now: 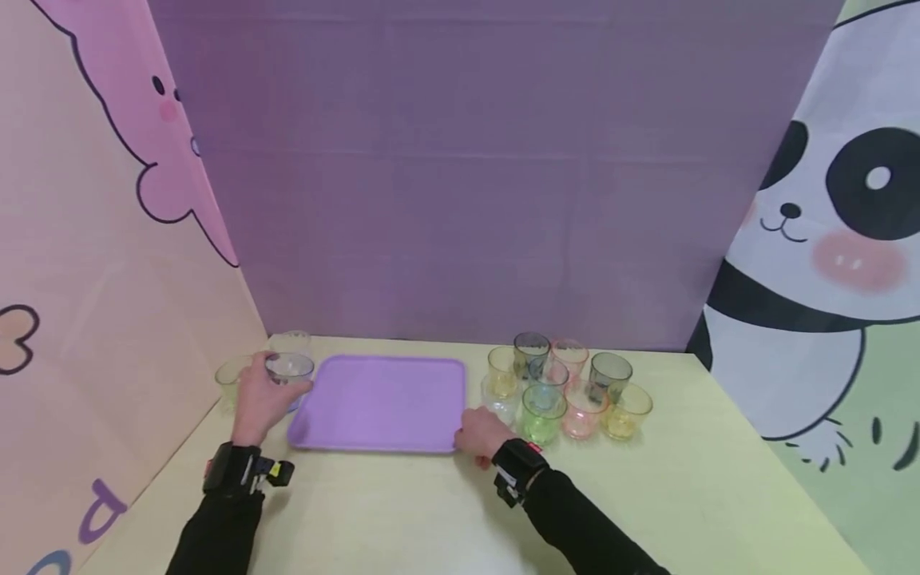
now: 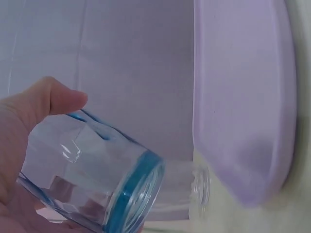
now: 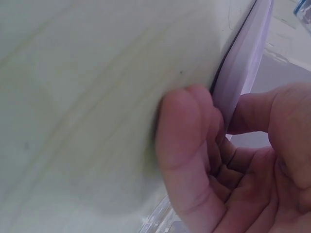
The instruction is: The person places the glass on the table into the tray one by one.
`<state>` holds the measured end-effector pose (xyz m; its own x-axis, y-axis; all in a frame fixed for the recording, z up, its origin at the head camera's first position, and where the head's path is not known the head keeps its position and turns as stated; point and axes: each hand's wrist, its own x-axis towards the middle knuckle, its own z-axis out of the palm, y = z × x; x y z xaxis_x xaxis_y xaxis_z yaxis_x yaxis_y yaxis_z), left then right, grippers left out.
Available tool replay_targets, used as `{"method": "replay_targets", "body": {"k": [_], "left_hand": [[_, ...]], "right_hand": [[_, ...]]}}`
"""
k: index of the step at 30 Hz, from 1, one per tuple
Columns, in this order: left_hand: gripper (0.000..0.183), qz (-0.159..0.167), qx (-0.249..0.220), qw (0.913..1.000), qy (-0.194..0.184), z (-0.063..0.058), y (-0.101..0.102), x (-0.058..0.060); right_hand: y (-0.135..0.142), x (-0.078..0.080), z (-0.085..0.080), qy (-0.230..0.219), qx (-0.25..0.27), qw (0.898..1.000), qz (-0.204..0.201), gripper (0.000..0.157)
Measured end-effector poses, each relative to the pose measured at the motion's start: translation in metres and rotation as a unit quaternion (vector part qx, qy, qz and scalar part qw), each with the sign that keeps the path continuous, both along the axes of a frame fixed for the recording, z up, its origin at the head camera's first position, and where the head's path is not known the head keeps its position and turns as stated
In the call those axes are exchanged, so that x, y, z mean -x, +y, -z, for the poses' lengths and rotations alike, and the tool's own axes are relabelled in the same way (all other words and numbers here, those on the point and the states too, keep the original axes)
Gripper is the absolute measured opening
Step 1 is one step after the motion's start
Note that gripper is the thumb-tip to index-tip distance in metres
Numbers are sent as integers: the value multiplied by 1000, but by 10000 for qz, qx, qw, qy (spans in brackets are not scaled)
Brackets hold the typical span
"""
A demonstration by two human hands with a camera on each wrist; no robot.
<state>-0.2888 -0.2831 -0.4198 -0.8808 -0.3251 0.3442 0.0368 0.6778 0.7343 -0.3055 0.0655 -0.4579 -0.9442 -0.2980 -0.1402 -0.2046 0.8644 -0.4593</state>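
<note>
My left hand [image 1: 260, 403] grips a clear, blue-tinted drinking glass [image 2: 77, 155] at the left end of a purple tray [image 1: 381, 403]. In the left wrist view the glass is tilted, its thick base toward the tray, with the thumb up at its rim. My right hand [image 1: 483, 434] is at the tray's near right corner. The right wrist view shows that thumb against the tray's edge [image 3: 240, 63] and the other fingers curled beneath, pinching the corner. The tray carries nothing on its surface.
Left of the tray stand a pale yellow-green glass [image 1: 228, 374], partly behind my left hand, and a clear glass [image 1: 291, 342] farther back. Right of the tray several coloured glasses crowd together, among them a green glass [image 1: 543, 415] and a yellow glass [image 1: 627, 414]. A purple backdrop [image 1: 446, 200] rises behind.
</note>
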Motion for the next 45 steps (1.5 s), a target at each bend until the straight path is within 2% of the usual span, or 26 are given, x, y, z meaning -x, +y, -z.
{"method": "replay_targets", "body": {"k": [3, 7, 11, 15, 19, 25, 32, 40, 45], "left_hand": [[78, 40, 14, 10000, -2, 0, 5, 5], [78, 326, -366, 9988, -44, -1, 11, 15], [82, 551, -832, 9943, -367, 2, 15, 26], [83, 542, -1002, 9904, -783, 7, 19, 36], [85, 480, -937, 9894, -1003, 10, 23, 44], [84, 634, -994, 9884, -960, 9, 27, 56], [84, 294, -995, 9907, -884, 9, 34, 72], [88, 346, -999, 9897, -965, 11, 40, 85], [87, 259, -830, 9891, -1188, 16, 46, 92]], "right_hand": [[-1, 0, 1, -45, -4, 10000, -3, 15], [-1, 0, 1, -45, -18, 10000, 8, 15], [-1, 1, -1, -91, 72, 9999, -8, 16], [1, 2, -1, -265, 74, 9996, 57, 15], [2, 2, -1, -336, 15, 9994, 92, 15], [3, 1, -1, -343, 74, 9994, 16, 16], [2, 0, -1, -275, 201, 9994, -11, 15], [-2, 0, -1, -288, 253, 9993, 48, 15], [0, -1, 0, -308, 175, 9993, 156, 15]]}}
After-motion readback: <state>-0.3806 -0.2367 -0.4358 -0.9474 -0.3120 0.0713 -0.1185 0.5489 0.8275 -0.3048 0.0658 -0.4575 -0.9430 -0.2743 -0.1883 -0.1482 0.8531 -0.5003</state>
